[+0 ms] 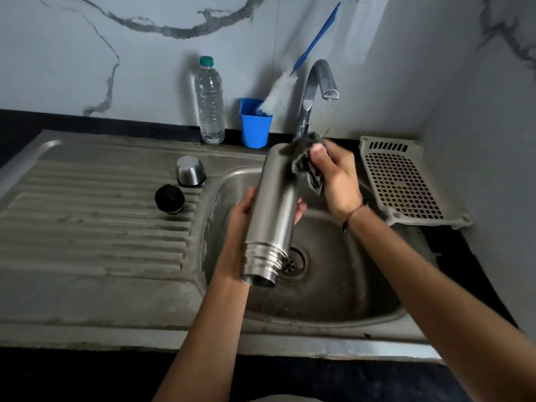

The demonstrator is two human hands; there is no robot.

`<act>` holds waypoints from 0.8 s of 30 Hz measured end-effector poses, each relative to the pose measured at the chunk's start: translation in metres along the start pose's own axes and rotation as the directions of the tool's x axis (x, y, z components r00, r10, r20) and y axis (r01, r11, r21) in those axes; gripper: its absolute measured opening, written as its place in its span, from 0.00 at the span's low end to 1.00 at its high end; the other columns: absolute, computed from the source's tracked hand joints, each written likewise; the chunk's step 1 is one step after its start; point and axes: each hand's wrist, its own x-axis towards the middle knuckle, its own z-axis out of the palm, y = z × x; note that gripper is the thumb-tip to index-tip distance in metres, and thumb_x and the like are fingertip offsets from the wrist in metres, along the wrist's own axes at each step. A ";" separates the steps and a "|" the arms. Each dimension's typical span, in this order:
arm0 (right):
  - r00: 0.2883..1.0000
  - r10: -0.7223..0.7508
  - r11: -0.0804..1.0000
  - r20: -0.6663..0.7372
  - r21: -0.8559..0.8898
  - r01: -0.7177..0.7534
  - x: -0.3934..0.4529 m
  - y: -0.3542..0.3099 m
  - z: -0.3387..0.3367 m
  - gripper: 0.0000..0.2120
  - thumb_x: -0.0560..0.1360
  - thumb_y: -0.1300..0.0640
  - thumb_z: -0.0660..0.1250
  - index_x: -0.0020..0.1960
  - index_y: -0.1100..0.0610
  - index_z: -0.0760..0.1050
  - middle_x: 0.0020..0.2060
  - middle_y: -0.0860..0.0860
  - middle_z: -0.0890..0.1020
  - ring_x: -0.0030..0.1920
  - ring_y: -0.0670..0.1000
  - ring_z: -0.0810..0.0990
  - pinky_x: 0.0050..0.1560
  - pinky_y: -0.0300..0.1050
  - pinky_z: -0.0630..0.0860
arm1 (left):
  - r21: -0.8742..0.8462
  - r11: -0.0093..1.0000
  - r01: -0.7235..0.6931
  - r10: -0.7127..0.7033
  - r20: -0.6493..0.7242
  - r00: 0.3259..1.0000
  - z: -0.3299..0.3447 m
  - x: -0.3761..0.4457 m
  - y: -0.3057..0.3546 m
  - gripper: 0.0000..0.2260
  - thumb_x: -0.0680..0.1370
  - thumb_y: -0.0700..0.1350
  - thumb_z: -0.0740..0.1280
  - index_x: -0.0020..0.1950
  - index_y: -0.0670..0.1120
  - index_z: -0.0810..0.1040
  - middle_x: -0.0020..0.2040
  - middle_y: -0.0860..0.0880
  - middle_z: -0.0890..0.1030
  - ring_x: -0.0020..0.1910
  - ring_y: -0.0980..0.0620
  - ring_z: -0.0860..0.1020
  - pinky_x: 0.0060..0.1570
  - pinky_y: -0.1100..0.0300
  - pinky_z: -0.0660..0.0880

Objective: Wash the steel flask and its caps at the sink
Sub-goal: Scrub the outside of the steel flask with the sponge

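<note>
So the steel flask (271, 210) is held over the sink (333, 285) basin, tilted with its threaded open mouth pointing down toward the drain (293, 262) and its base up near the tap (314, 91). The left hand (240, 227) has its grip wrapped around the lower body from behind, fingertips peeking out on the right side. The right hand (338, 181) has its grip clamped on a dark scrub pad (307, 162), pressing it against the flask's upper end. The 2 caps sit on the ribbed drainboard (92, 216) to the left: the steel cup cap (190, 171) upside down, and the black stopper (170, 198) just in front of it. Along the wall there's a clear water bottle (209, 103) with a green cap, its label not readable, a blue cup (255, 123) with a bottle brush (290, 85) leaning in it, and a white perforated tray (406, 181) on the dark worktop (464, 256) at the right. No brand or writing I can make out anywhere.
</note>
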 end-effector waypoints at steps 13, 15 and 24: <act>0.908 -0.257 0.961 0.331 -0.011 0.276 -0.065 0.005 0.042 0.24 0.79 0.44 0.54 0.55 0.62 0.79 0.53 0.54 0.81 0.63 0.51 0.73 0.74 0.54 0.50 | 0.070 0.924 -0.376 0.382 -0.124 0.916 0.010 -0.009 -0.011 0.33 0.82 0.58 0.43 0.61 0.34 0.76 0.55 0.38 0.80 0.60 0.46 0.77 0.66 0.54 0.68; 0.897 -0.289 0.955 0.333 0.042 0.292 -0.067 0.001 0.033 0.25 0.79 0.43 0.54 0.54 0.63 0.79 0.52 0.55 0.82 0.62 0.51 0.75 0.74 0.51 0.53 | -0.020 0.979 -0.203 0.202 -0.041 0.979 0.006 -0.005 -0.015 0.30 0.80 0.60 0.51 0.58 0.37 0.78 0.51 0.40 0.81 0.55 0.46 0.79 0.61 0.53 0.72; 0.992 -0.105 0.991 0.066 -0.078 0.110 0.050 0.007 0.013 0.20 0.75 0.50 0.60 0.54 0.67 0.77 0.46 0.51 0.80 0.51 0.49 0.74 0.62 0.54 0.69 | 0.157 0.974 -0.164 0.192 -0.187 0.963 0.015 -0.007 0.001 0.36 0.71 0.66 0.63 0.66 0.38 0.73 0.53 0.37 0.77 0.47 0.43 0.79 0.45 0.54 0.80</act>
